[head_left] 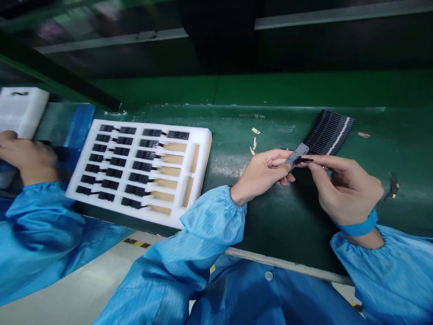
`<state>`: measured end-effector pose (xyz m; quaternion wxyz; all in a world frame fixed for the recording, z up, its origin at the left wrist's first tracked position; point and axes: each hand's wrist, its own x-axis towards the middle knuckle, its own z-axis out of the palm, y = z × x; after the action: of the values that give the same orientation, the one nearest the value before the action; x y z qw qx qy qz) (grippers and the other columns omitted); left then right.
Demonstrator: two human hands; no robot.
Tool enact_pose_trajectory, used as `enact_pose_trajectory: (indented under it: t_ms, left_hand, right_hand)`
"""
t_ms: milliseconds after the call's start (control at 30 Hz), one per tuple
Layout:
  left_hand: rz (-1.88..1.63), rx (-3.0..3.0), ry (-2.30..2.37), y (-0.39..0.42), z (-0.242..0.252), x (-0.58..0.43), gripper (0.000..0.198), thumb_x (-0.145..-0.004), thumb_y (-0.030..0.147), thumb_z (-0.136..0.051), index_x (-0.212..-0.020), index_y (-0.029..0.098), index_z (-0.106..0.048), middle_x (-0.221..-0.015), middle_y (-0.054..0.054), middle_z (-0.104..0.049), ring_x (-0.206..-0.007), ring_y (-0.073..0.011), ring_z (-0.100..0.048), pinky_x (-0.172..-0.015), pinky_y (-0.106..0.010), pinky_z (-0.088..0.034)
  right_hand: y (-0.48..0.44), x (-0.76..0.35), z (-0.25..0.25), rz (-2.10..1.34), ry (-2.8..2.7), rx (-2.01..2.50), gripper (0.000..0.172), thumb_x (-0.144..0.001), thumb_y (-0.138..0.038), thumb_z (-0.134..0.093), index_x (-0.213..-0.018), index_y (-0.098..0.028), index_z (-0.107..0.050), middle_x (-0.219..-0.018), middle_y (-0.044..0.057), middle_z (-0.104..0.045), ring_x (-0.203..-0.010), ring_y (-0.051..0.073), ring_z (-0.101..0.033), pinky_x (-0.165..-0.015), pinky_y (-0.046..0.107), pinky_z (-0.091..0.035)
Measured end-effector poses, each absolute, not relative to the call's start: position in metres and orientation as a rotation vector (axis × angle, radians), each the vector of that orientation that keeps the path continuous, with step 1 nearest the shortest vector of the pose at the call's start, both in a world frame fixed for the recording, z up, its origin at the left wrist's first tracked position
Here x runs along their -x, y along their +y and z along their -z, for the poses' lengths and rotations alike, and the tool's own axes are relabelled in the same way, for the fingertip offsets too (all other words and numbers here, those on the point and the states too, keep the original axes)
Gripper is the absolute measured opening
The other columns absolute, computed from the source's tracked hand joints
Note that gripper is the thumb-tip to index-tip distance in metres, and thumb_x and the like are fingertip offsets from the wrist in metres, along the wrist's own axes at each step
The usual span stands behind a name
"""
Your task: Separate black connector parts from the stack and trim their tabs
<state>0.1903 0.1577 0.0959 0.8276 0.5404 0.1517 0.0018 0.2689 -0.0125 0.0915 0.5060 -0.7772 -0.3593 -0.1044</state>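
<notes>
My left hand (265,171) grips a flat grey plate (298,152) with small holes, tilted up above the bench. Between thumb and forefinger, my right hand (350,187) pinches a small black piece (306,160) against the plate's lower right edge. The fingers partly hide this piece, so its exact shape cannot be made out. Just behind both hands lies a row of thin black parts (333,131) packed side by side, crossed by a pale stripe. A blue band (360,225) circles my right wrist.
A white foam tray (206,135) at left holds rows of black parts in slots. Beige scraps (255,131) and a loose black piece (393,186) lie on the green bench (270,225). At far left, a co-worker's hand (32,158) is near another foam tray (37,101).
</notes>
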Motion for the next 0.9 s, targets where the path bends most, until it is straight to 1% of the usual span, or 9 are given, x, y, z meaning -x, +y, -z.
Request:
enact_pose_trajectory:
  t_ms: [300, 533, 667, 833, 900]
  left_hand:
    - [0.001, -1.152, 0.342, 0.1574, -0.0969, -0.1899, 0.031, -0.086, 0.026, -0.074, -0.113, 0.012, -0.069, -0.097, -0.009, -0.077, -0.069, -0.0111, -0.068, -0.06, -0.02, -0.051]
    - [0.022, -1.157, 0.348, 0.1565, -0.0979, -0.1909, 0.035, -0.086, 0.029, -0.074, -0.116, 0.013, -0.069, -0.109, -0.011, -0.077, -0.07, -0.0106, -0.068, -0.06, -0.02, -0.05]
    - [0.011, -1.167, 0.323, 0.1556, -0.097, -0.1906, 0.035, -0.086, 0.03, -0.075, -0.116, 0.013, -0.069, -0.104, -0.01, -0.077, -0.07, -0.0105, -0.068, -0.059, -0.02, -0.05]
    - [-0.008, -1.183, 0.321, 0.1554, -0.0969, -0.1905, 0.033, -0.087, 0.031, -0.075, -0.114, 0.013, -0.068, -0.09, -0.006, -0.076, -0.069, -0.0111, -0.068, -0.06, -0.02, -0.049]
    - [-0.012, -1.183, 0.318, 0.1553, -0.097, -0.1905, 0.034, -0.086, 0.032, -0.076, -0.113, 0.013, -0.068, -0.088, -0.005, -0.075, -0.069, -0.011, -0.068, -0.06, -0.02, -0.049]
  right_hand:
    - [-0.0113, -0.2684, -0.0923, 0.267, -0.877, 1.882, 0.023, -0.09, -0.017, -0.076, -0.11, -0.027, -0.077, -0.104, 0.002, -0.081, -0.085, 0.021, -0.078, -0.071, 0.032, -0.06]
    - [-0.0112, -0.2687, -0.0935, 0.323, -0.909, 1.919, 0.022, -0.091, -0.02, -0.075, -0.111, -0.029, -0.077, -0.104, 0.002, -0.081, -0.085, 0.024, -0.078, -0.073, 0.037, -0.064]
    - [-0.0104, -0.2685, -0.0954, 0.356, -0.941, 1.917, 0.023, -0.091, -0.018, -0.075, -0.111, -0.029, -0.076, -0.102, 0.001, -0.081, -0.084, 0.022, -0.078, -0.075, 0.034, -0.064]
    - [-0.0083, -0.2689, -0.0964, 0.374, -0.966, 1.877, 0.027, -0.088, -0.013, -0.076, -0.11, -0.028, -0.076, -0.102, 0.0, -0.081, -0.083, 0.021, -0.078, -0.076, 0.032, -0.063]
    - [-0.0082, -0.2696, -0.0954, 0.377, -0.969, 1.867, 0.027, -0.088, -0.012, -0.076, -0.11, -0.028, -0.077, -0.101, 0.001, -0.081, -0.084, 0.021, -0.078, -0.075, 0.032, -0.063]
